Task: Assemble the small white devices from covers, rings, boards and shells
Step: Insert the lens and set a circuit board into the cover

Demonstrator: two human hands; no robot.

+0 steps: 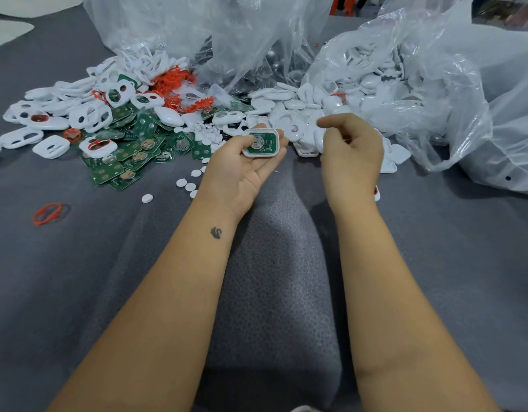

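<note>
Two hands: left gripping shell, right loosely curled, empty, near boards.

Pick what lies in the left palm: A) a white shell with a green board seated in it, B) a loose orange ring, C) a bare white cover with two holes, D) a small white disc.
A: the left hand holds a white shell with a green board inside it, resting on the fingers, thumb on its near edge.
</note>
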